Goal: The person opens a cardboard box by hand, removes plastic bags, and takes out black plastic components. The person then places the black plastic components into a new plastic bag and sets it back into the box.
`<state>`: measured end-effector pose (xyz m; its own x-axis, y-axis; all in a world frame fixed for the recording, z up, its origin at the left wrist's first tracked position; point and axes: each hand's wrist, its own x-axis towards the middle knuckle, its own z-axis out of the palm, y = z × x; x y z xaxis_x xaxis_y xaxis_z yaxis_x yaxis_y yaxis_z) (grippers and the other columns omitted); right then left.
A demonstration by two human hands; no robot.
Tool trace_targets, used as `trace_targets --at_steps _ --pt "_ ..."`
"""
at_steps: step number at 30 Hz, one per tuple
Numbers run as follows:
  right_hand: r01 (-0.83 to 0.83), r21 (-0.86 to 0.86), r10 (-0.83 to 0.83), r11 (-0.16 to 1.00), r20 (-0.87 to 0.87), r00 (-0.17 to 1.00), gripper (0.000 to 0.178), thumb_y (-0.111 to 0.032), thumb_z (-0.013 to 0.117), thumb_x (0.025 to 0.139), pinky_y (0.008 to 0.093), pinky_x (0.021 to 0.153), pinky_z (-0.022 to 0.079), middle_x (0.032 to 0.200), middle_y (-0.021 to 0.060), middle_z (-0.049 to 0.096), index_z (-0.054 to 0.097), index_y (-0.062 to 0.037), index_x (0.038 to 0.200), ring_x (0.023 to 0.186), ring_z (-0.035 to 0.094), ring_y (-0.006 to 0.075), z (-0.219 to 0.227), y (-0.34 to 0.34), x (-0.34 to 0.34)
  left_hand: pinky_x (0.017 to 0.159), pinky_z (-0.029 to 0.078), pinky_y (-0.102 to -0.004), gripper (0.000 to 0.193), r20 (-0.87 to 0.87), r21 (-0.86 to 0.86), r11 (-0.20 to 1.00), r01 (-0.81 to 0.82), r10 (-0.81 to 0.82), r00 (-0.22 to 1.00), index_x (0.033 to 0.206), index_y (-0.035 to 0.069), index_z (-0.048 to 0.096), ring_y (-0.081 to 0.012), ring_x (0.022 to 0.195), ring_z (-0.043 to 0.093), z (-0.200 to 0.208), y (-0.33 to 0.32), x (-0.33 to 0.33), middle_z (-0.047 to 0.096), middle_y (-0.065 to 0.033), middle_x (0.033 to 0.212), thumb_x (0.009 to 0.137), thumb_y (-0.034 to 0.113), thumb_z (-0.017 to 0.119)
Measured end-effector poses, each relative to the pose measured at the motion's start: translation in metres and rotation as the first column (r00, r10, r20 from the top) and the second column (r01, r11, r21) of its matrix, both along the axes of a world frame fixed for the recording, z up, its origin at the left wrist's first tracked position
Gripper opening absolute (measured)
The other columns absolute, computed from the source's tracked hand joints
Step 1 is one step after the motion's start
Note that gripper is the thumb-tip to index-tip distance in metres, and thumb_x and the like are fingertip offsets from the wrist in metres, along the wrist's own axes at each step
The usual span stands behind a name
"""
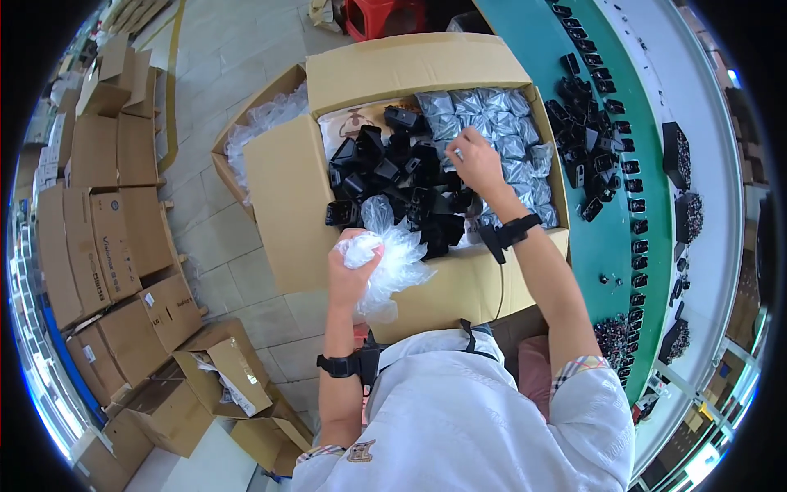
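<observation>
My left hand (352, 266) is closed round a bunch of clear plastic bags (393, 275), which fans out over the near edge of a large open cardboard box (410, 70). Inside that box, loose black plastic housings (385, 168) lie heaped on the left and middle. Rows of bagged units (496, 111), silvery through their wrapping, fill its right side. Above the left border of these rows, my right hand (475, 160) has its fingers curled together; whatever may be between them is too small to make out. Both wrists wear black straps.
Along the right runs a green worktop (607, 271) with a pile of black housings (586, 143) and a long row of small black parts (635, 205). Another box with clear bags (266, 119) adjoins the left flap. Stacked cartons (123, 238) stand farther left; a red stool (385, 16) is beyond.
</observation>
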<state>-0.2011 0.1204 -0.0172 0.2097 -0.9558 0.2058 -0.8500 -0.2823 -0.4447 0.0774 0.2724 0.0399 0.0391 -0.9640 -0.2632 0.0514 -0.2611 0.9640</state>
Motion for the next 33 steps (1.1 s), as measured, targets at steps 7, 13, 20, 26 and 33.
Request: trace_targets --at_steps 7,13,20,26,33 --pt "-0.16 0.031 0.162 0.987 -0.299 0.94 0.032 -0.012 0.069 0.071 0.0358 0.077 0.052 0.102 0.0078 0.051 0.066 -0.0129 0.103 0.099 0.054 0.0253 -0.006 -0.015 0.005 0.071 0.047 -0.0224 0.021 -0.089 0.014 0.998 0.059 -0.057 0.994 0.097 0.004 0.061 -0.0057 0.079 0.058 0.01 -0.015 -0.023 0.064 0.0018 0.086 0.08 0.002 0.074" --pt "-0.023 -0.037 0.011 0.999 -0.284 0.959 0.04 -0.007 0.071 0.07 0.0388 0.085 0.049 0.108 0.0087 0.051 0.06 -0.0074 0.109 0.104 0.052 0.0281 -0.038 0.008 0.027 0.071 0.048 -0.0235 0.021 -0.133 0.052 0.996 0.067 -0.06 0.989 0.099 0.004 0.063 -0.0074 0.08 0.059 0.002 -0.012 -0.032 0.064 0.0003 0.088 0.081 0.003 0.073" --pt "-0.019 -0.08 -0.005 0.997 -0.294 0.956 0.045 -0.009 0.065 0.075 0.0373 0.082 0.046 0.101 0.0055 0.061 0.056 -0.0141 0.119 0.102 0.055 0.0263 -0.038 -0.004 0.031 0.07 0.048 -0.0235 0.022 -0.114 0.037 0.995 0.096 -0.091 0.989 0.1 0.003 0.063 -0.0073 0.077 0.06 0.005 -0.015 -0.038 0.065 0.0 0.087 0.081 0.004 0.074" --pt "0.159 0.032 -0.162 0.987 0.19 0.968 0.045 -0.006 0.072 0.073 0.0371 0.075 0.05 0.085 0.0048 0.069 0.06 -0.0131 0.116 0.084 0.064 0.025 -0.005 0.004 0.025 0.071 0.049 -0.0234 0.023 -0.111 0.05 0.997 0.059 -0.053 0.992 0.101 0.003 0.063 -0.0077 0.078 0.06 0.006 -0.012 -0.029 0.064 0.0001 0.087 0.081 0.004 0.074" --pt "-0.165 0.534 -0.457 0.829 0.818 0.349 0.022 -0.001 0.072 0.082 0.0215 0.072 0.051 0.082 0.0018 0.066 0.06 -0.002 0.1 0.077 0.062 0.0069 0.07 0.074 0.033 0.076 0.048 -0.0262 0.048 0.108 -0.117 0.968 0.221 -0.209 0.972 0.119 0.002 0.058 -0.0117 0.083 0.058 0.014 -0.033 -0.041 0.063 -0.0056 0.102 0.075 0.004 0.077"
